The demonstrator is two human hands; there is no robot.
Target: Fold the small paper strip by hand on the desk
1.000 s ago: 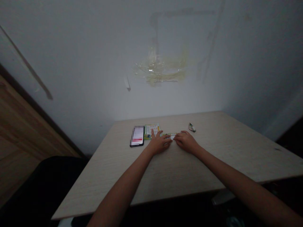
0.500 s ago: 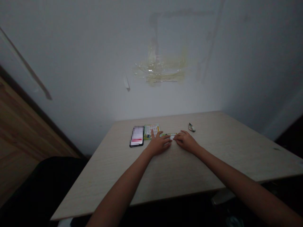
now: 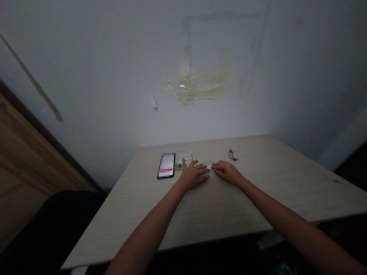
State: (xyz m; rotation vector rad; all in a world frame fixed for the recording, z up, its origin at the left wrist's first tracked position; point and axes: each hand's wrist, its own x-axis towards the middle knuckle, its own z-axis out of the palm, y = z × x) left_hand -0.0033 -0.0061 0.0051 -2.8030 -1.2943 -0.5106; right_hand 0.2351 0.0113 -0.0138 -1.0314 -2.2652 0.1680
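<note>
My left hand (image 3: 194, 176) lies over a colourful printed paper (image 3: 186, 156), thumb and fingers spread. The hand hides the lower right of that paper. Past its fingertips shows a narrow green-and-white printed strip (image 3: 208, 164); whether it is part of the same paper I cannot tell. At the strip's right end is my right hand (image 3: 226, 172), fingers drawn together in a pinch, its fingertips against the strip's edge. A phone (image 3: 166, 166) with a lit screen lies just left of the paper.
A small crumpled wrapper (image 3: 232, 155) sits on the pale wooden table (image 3: 223, 214), beyond my right hand. The table's back edge meets a wall (image 3: 114, 95) with yellowed tape (image 3: 197, 89). A dark chair-like shape (image 3: 57, 225) stands at the left.
My right fingers have shifted slightly right, widening the gap between my hands. My left fingers are spread a little more. Phone and wrapper stay in place.
</note>
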